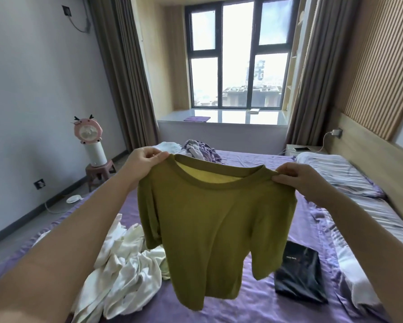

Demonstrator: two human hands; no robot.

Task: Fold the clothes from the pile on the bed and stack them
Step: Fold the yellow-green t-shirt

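I hold the green shirt [209, 220] up in the middle of the frame, hanging free above the bed [254, 306]. My left hand [144, 159] pinches one shoulder by the collar and my right hand [298, 177] pinches the other, fingers curled onto the cloth on both sides. Its sleeves droop inward and the hem hangs uneven, lower at the left.

As I see it, the risk is in laying it down: if I drop it straight, the tucked sleeves could bunch under the body and leave the fold lopsided. It could also land on the white clothes [123, 264] heaped at lower left and get tangled there.

A black folded garment [300, 273] lies flat at lower right, apart from the heap. More clothes [195, 149] sit crumpled at the far edge, behind the collar. I see no basket or bin anywhere; everything lies straight on the purple sheet.
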